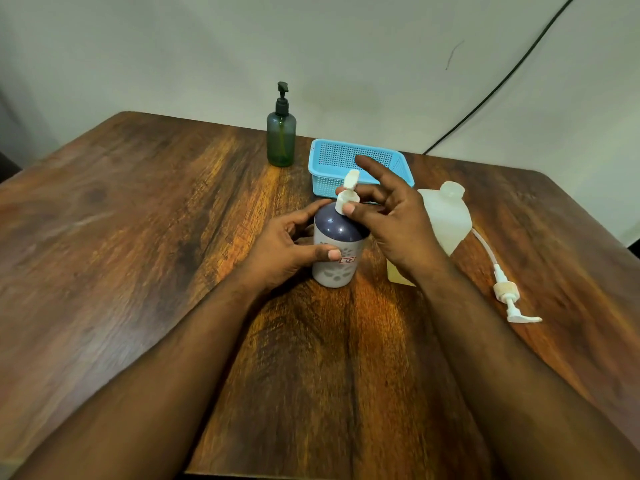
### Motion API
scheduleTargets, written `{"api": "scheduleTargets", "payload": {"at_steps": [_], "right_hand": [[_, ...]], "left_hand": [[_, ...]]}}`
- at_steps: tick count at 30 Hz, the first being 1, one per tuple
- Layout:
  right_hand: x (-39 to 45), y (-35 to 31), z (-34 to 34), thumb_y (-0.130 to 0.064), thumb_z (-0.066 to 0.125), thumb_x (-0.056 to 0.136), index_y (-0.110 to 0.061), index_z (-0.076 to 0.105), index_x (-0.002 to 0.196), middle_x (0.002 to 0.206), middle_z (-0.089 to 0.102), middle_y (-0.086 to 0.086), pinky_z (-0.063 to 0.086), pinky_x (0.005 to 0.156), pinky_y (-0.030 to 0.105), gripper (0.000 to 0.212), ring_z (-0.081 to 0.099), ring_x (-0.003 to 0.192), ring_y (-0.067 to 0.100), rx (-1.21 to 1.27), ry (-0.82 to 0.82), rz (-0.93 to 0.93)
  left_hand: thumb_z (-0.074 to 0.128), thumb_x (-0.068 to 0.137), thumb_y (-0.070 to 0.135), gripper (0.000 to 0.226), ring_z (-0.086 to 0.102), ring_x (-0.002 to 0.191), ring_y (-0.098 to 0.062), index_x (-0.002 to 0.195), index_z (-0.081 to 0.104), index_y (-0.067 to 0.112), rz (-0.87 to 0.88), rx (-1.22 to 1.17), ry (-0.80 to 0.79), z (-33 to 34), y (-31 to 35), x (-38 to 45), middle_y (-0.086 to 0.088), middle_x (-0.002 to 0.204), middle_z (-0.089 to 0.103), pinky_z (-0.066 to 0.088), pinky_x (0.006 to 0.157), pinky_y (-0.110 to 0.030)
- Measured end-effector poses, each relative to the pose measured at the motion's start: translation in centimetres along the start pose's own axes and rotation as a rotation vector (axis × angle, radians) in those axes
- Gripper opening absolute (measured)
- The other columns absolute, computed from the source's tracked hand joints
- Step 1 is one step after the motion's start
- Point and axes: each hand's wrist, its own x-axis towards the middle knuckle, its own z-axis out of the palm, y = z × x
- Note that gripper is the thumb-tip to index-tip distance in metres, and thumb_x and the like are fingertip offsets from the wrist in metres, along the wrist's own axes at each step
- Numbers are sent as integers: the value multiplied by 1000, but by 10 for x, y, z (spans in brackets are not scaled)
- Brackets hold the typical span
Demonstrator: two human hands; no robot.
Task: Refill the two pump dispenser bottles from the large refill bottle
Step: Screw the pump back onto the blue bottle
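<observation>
A short white dispenser bottle with a dark purple top and a white pump head stands upright at the table's middle. My left hand grips its body from the left. My right hand pinches the collar of the white pump between thumb and fingers, index finger stretched out. A green pump bottle with a black pump stands at the back. The large translucent refill bottle stands right behind my right hand, its mouth uncapped. Its white pump with tube lies on the table to the right.
A light blue perforated basket sits behind the purple-topped bottle, right of the green one. The wooden table reaches the grey wall behind. A black cable runs down the wall at the back right.
</observation>
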Motion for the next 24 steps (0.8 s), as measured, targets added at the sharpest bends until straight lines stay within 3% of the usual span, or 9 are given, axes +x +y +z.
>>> {"api": "scheduleTargets", "payload": {"at_steps": [2,8,11,14,18,24], "right_hand": [[1,-1,4,-3,70,83,-26,50,136,107,70,-1,54,71,13,60,68,90,1,-59,57,-27],[3,-1,4,-12,81,73,-19,70,111,103,71,-12,57,85,27,40,68,97,1,-99,92,-21],[4,3,0,-14,81,73,-21,73,105,109,72,-5,55,94,38,34,66,106,10,-83,2,14],[5,9,1,-9,77,76,-17,73,105,111,73,1,50,100,40,31,65,112,15,-6,-50,40],[0,12,8,-4,75,78,-9,72,106,102,75,3,55,89,30,29,70,99,14,65,39,32],[-11,14,26,-9,73,82,-9,67,118,109,72,-3,54,93,28,36,67,104,7,41,198,-41]], "left_hand": [[74,73,-12,72,65,115,-21,136,53,14,14,-1,20,2,0,-1,-5,128,66,54,97,-43],[67,77,-18,66,66,113,-16,130,55,19,-1,-16,-46,0,4,-3,0,121,70,56,87,-27],[68,75,-17,72,67,112,-19,135,51,19,-39,13,-82,-2,4,-2,-3,120,70,56,90,-32],[69,73,-18,80,65,116,-26,143,45,14,-67,33,-122,-4,2,-1,-11,124,67,55,93,-38],[73,71,-16,84,64,117,-28,144,44,12,-87,79,-98,-4,0,-1,-12,126,66,55,94,-42],[78,71,-12,79,63,119,-25,140,49,11,-58,113,-29,0,0,-5,-9,128,65,51,100,-49]]}}
